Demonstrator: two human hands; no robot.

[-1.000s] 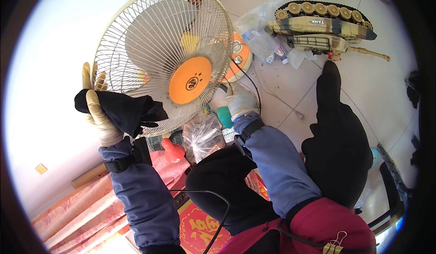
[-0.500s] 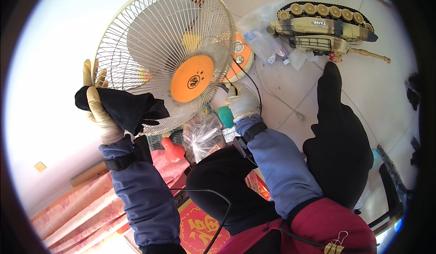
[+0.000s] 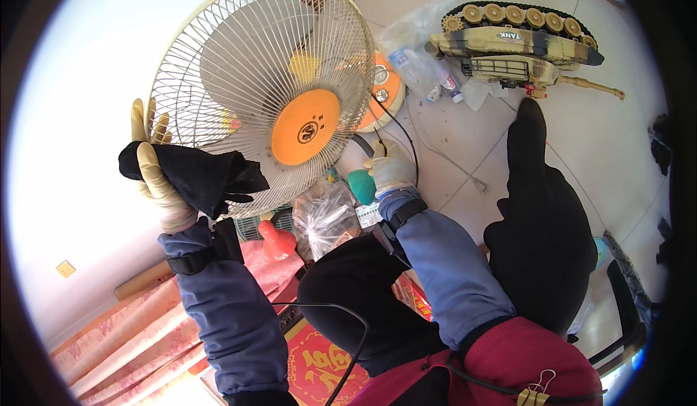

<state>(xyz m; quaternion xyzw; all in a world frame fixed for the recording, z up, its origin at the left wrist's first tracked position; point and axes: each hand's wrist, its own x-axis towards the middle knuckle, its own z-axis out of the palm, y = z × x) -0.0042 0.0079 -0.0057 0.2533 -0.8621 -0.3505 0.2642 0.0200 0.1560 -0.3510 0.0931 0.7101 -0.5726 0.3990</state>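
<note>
A table fan has a round cream wire guard (image 3: 218, 14), an orange hub (image 3: 305, 126) and an orange base (image 3: 385, 94); its head tilts toward me. My left hand (image 3: 156, 173), in a pale glove, is closed at the guard's left edge, some fingers behind the wires. A black cloth (image 3: 196, 173) is pinned under its thumb and hangs over the lower guard. My right hand (image 3: 392, 166), also gloved, is closed beside the fan's neck, next to a black cord (image 3: 401, 126). What its fingers hold, if anything, is hidden. A green rounded object (image 3: 361, 187) touches that hand's near side.
A camouflage toy tank (image 3: 523, 46) lies on its side on the tiled floor. Near it are a clear plastic bag (image 3: 414, 68) and a small bottle (image 3: 451, 86). Before my knees sit a transparent bag (image 3: 323, 217) and a red bird-shaped object (image 3: 276, 240). A pink curtain (image 3: 138, 326) hangs left.
My right hand has drawn slightly down and right from the fan's neck, uncovering a dark ribbed part there. The fan head has shifted slightly left. My left hand and the cloth have barely moved.
</note>
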